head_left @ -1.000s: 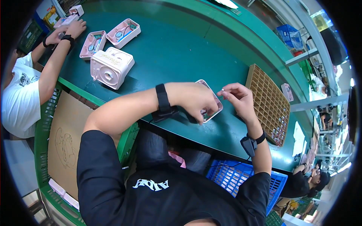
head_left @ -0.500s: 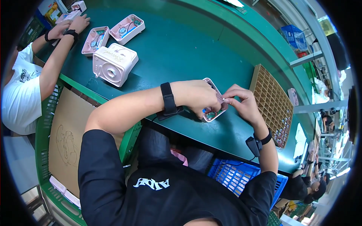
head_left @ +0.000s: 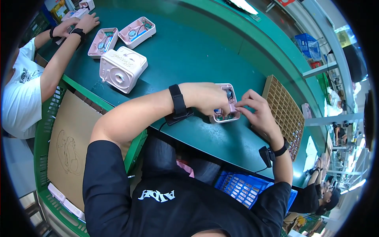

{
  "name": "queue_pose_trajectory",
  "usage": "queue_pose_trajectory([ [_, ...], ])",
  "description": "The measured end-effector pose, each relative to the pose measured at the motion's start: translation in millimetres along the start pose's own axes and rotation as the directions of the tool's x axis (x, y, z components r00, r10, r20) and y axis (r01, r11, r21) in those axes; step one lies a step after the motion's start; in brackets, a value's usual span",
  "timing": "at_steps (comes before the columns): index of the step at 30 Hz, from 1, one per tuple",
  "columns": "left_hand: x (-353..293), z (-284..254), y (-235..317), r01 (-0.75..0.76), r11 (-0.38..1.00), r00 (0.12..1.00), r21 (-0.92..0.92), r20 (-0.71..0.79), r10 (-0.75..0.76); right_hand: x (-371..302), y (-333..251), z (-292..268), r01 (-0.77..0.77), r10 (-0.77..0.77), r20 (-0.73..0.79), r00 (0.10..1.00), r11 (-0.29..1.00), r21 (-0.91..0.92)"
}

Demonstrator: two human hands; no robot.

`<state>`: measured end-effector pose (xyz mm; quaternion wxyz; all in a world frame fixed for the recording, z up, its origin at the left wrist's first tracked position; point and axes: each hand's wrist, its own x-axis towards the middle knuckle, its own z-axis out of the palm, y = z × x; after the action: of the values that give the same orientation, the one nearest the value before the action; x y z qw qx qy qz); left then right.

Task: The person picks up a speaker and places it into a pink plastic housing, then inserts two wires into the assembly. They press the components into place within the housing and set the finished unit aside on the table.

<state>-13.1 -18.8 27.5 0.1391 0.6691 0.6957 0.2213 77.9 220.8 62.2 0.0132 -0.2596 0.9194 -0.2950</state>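
A pale pink open plastic housing [head_left: 235, 115] lies on the green bench in front of me, with a small round speaker, wires and a green circuit board inside. My left hand [head_left: 207, 98] reaches over its left side, fingers bent down around and into it, covering part of the inside. At the housing's right wall my right hand [head_left: 257, 111] has thumb and forefinger pinched together; whatever lies between them is too small to make out. Both wrists wear black straps.
A partitioned brown tray [head_left: 285, 110] stands right of my hands. Left on the bench are a pink camera-shaped case [head_left: 123, 69] and two open housings [head_left: 137, 32]. A co-worker's hands [head_left: 77, 27] work at far left. A green crate [head_left: 41, 158] and blue crate [head_left: 244, 187] sit below.
The housing has turned, and its round speaker now shows between my hands. My right hand has shifted slightly lower, still pinched. My head view has moved a little.
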Motion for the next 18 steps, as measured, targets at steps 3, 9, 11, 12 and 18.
queue_pose_trajectory([
  [3, 1.0, 11.5, 10.7, 0.015, 0.999, 0.999, -0.033, -0.036, -0.016, -4.3, 1.8, 0.3, -0.028, 0.028, -0.001, 1.000, 1.000, 0.003],
  [9, 2.5, 23.8, 17.9, 0.035, 0.997, 0.998, 0.070, -0.058, -0.031, -9.0, 2.6, 4.9, -0.093, 0.093, -0.003, 0.996, 0.996, 0.007],
  [11, 1.3, 28.5, 16.2, 0.037, 0.991, 0.995, 0.129, -0.095, -0.025, -7.1, 3.5, 1.2, -0.089, 0.089, -0.004, 0.996, 0.996, -0.001],
  [12, 1.3, 28.4, 16.0, 0.038, 0.987, 0.993, 0.156, -0.114, -0.020, -6.5, 3.7, -1.3, -0.089, 0.089, -0.001, 0.996, 0.996, -0.010],
  [18, 2.7, 27.2, 5.1, 0.074, 0.992, 0.992, 0.106, -0.108, -0.062, 0.6, -1.8, 1.3, -0.063, 0.063, 0.034, 0.997, 0.998, 0.000],
])
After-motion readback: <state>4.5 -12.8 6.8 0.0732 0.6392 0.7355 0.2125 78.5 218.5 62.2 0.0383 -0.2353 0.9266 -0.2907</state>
